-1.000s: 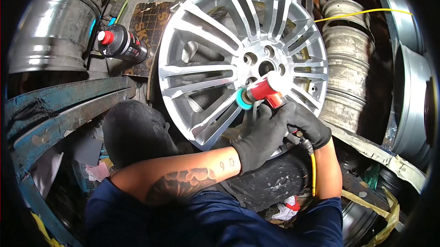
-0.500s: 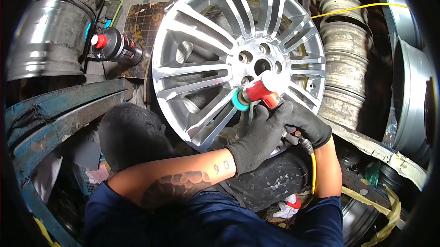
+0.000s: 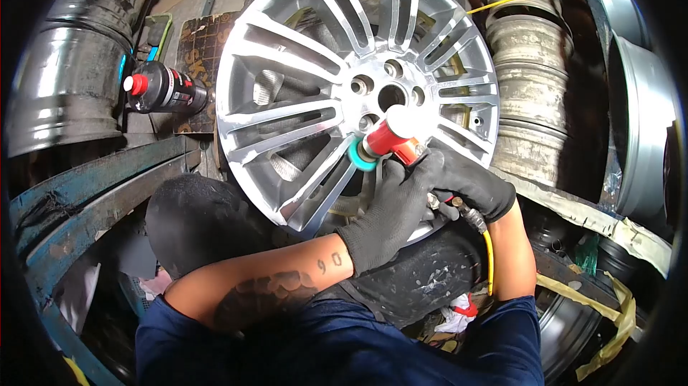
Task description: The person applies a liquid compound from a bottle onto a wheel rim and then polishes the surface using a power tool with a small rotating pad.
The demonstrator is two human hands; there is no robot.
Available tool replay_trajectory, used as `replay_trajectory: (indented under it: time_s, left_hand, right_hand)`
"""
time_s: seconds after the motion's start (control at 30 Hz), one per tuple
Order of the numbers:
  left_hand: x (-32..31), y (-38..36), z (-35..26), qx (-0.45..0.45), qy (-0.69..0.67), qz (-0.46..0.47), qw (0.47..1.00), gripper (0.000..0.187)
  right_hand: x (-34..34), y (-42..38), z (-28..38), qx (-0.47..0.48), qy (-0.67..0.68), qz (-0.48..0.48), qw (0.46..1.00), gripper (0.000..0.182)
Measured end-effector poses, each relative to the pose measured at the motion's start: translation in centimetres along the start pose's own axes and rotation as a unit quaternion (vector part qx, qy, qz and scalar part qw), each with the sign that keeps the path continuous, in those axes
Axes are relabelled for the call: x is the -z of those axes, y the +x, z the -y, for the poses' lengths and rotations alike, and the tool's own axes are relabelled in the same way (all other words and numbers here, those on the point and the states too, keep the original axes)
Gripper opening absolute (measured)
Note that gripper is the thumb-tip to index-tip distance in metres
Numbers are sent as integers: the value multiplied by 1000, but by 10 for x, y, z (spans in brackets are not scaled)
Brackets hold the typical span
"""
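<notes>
A silver alloy wheel (image 3: 290, 117) with paired spokes lies in front of me, face up. On the spokes just below its hub rests the teal pad (image 3: 360, 155) of a red air polisher (image 3: 388, 136). My right hand (image 3: 474, 184), in a dark grey glove, is closed around the polisher's handle. My left hand (image 3: 390, 215), gloved alike, is closed on the same handle from the left, its fingers partly hidden. A yellow air hose (image 3: 489, 260) runs down from the metal fitting (image 3: 469, 215) at the handle's end.
A dark bottle with a red cap (image 3: 166, 88) lies left of the wheel. Stacked rims (image 3: 532, 78) stand at the right, and more shiny rims (image 3: 68, 85) at the left. Blue metal frame bars (image 3: 100, 171) flank my left knee. Yellow tape (image 3: 623, 314) hangs at lower right.
The view has shifted, so wheel, bottle and hands sit further left. The polisher's pad stays near the hub, moved only slightly along the spokes. Both hands keep their hold.
</notes>
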State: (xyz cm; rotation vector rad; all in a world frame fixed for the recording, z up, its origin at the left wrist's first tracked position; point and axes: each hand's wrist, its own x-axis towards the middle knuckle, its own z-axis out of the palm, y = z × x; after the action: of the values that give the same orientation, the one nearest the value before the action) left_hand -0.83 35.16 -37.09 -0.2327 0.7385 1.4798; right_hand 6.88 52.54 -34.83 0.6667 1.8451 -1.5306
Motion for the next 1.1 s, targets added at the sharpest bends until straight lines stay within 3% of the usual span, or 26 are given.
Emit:
replay_trajectory:
  time_s: [0.07, 0.13, 0.2, 0.27, 0.33, 0.37, 0.47, 0.5, 0.6, 0.83, 0.93, 1.03, 1.1]
  left_hand:
    - [4, 2, 2, -1, 8, 11, 1000, 63]
    - [13, 6, 6, -12, 28, 28, 999, 62]
    - [12, 8, 10, -32, 42, 11, 999, 60]
    - [4, 6, 14, -59, 45, -48, 996, 57]
    - [7, 4, 9, -42, 46, -31, 998, 55]
    - [7, 3, 7, -31, 46, -20, 998, 54]
    - [6, 1, 4, -20, -20, 17, 999, 53]
    - [9, 2, 4, -22, 7, 32, 999, 54]
    - [4, 5, 11, -46, 39, -60, 996, 55]
    - [3, 2, 7, 11, -41, -2, 999, 54]
    - [11, 7, 11, -20, -31, 35, 999, 54]
    - [6, 6, 11, -25, -2, -26, 999, 52]
    - [7, 2, 7, -18, -21, 7, 1000, 50]
  right_hand:
    - [-4, 2, 4, -16, 11, -1, 1000, 31]
    - [-3, 8, -17, 137, -64, 1, 988, 31]
    - [0, 6, -23, 178, -108, 3, 978, 32]
    - [0, 2, -12, 140, -127, 11, 982, 34]
    - [0, 6, -12, 133, -154, 20, 979, 35]
    - [0, 11, -25, 189, -153, 16, 970, 35]
    - [4, 11, -38, 221, -145, 9, 964, 36]
    - [2, 8, -32, 194, -114, 10, 974, 36]
    - [0, 7, -17, 156, -132, 15, 979, 36]
    - [1, 4, -18, 109, -104, 24, 988, 35]
    - [-4, 4, -7, 70, -84, 17, 994, 32]
    - [-6, 4, -4, 39, -73, 3, 997, 32]
    - [-6, 3, -3, 59, -100, -1, 993, 31]
